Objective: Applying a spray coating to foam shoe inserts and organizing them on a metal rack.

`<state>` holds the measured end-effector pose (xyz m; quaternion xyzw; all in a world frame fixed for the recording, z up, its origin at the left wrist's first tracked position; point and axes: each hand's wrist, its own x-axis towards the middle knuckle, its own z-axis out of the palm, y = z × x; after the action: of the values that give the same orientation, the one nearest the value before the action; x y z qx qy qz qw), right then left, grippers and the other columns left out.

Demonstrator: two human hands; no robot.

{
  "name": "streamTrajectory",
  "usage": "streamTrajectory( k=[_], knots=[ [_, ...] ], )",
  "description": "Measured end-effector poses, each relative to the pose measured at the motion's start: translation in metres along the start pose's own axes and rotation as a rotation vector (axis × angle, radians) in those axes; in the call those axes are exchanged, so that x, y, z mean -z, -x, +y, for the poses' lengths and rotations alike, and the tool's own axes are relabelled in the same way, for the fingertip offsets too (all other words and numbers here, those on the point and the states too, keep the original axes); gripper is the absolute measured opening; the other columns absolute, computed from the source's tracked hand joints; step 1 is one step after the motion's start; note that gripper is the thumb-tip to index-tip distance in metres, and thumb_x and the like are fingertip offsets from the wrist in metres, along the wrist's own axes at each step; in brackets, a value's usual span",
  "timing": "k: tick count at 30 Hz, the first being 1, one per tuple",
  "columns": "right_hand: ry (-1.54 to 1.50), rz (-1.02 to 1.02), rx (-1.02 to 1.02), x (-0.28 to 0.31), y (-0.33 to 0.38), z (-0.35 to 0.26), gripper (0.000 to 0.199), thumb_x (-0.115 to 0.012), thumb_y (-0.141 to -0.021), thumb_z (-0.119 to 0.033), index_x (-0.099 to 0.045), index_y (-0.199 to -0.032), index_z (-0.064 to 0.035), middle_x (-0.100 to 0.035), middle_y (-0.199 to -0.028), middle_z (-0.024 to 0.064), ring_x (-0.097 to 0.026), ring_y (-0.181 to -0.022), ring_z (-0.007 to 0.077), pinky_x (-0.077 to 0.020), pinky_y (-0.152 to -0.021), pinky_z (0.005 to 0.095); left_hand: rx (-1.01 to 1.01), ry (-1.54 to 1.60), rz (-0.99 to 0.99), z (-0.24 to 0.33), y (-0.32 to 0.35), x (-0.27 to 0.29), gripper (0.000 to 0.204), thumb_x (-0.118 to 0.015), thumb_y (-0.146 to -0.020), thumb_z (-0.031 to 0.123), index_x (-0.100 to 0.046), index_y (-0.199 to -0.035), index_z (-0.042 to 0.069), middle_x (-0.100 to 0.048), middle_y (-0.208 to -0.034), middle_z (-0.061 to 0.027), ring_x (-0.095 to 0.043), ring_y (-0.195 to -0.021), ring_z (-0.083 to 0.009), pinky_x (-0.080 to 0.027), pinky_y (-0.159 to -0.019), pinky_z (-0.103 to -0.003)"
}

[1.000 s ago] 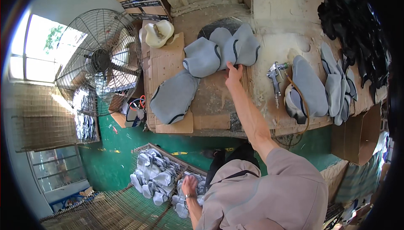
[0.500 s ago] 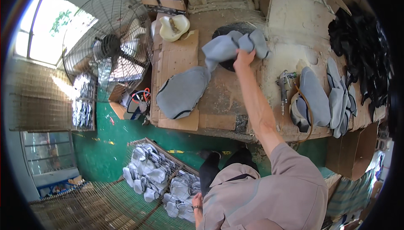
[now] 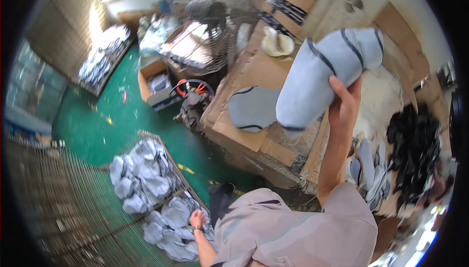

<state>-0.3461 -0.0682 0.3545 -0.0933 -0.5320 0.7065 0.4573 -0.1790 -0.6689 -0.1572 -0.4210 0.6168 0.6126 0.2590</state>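
My right hand (image 3: pixel 346 98) is raised above the workbench, closed around several grey fabric pieces with dark edging (image 3: pixel 317 79). The pieces hang bent over one another, and my thumb presses on their near side. Another flat grey piece (image 3: pixel 254 108) lies on the cardboard-covered bench (image 3: pixel 244 140), partly hidden behind the held ones. Down at the left, my left hand (image 3: pixel 198 218), with a band at the wrist, is over a pile of grey pieces (image 3: pixel 171 228) on a slatted rack (image 3: pixel 93 218). Its fingers look loosely apart, with nothing visible in them.
A second grey pile (image 3: pixel 144 176) lies on the rack. A cream-coloured dish (image 3: pixel 277 43) stands at the bench's back. More grey pieces (image 3: pixel 369 169) and a black heap (image 3: pixel 415 154) lie at the right. A wire-caged fan (image 3: pixel 205 37) and open carton (image 3: pixel 157 84) are beyond the bench's left side.
My right hand has lifted the grey pieces off the dark round spot on the bench, up toward me. My left hand has moved out over the pile. The view has turned left.
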Motion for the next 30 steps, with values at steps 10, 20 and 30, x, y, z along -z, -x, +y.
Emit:
streamTrajectory(
  k=[10,20,30],
  knots=[
    [-0.031,-0.514,-0.913,-0.217,0.194,0.139,0.073,-0.071,-0.083,0.004,-0.045,-0.150,-0.0065,-0.057,-0.142,0.0114,-0.055,-0.130,0.0264,-0.0402,-0.114,0.0403,0.029,0.395,0.183,-0.017,-0.014,0.096,0.043,-0.067,-0.101,0.030,-0.059,-0.136,0.007,-0.072,-0.114,-0.0093,-0.072,-0.099,-0.0195,-0.060,-0.076,-0.035],
    [-0.023,-1.105,-1.277,-0.459,0.396,0.277,0.083,-0.081,-0.079,-0.003,-0.042,-0.152,-0.0068,-0.060,-0.136,0.0096,-0.059,-0.125,0.0240,-0.0458,-0.107,0.0380,0.268,0.747,0.436,-0.115,0.046,0.123,0.035,-0.070,-0.096,0.022,-0.063,-0.128,0.011,-0.072,-0.110,-0.0066,-0.072,-0.092,-0.0196,-0.060,-0.072,-0.038],
    [0.051,-1.333,-1.334,-0.555,0.489,0.450,0.109,-0.090,-0.072,-0.016,-0.028,-0.162,-0.0085,-0.060,-0.139,0.0120,-0.063,-0.119,0.0246,-0.0514,-0.093,0.0358,0.653,0.949,0.563,-0.125,0.145,0.004,0.038,-0.068,-0.098,0.022,-0.061,-0.133,0.009,-0.073,-0.106,-0.0103,-0.072,-0.094,-0.0272,-0.062,-0.075,-0.042]
  ],
)
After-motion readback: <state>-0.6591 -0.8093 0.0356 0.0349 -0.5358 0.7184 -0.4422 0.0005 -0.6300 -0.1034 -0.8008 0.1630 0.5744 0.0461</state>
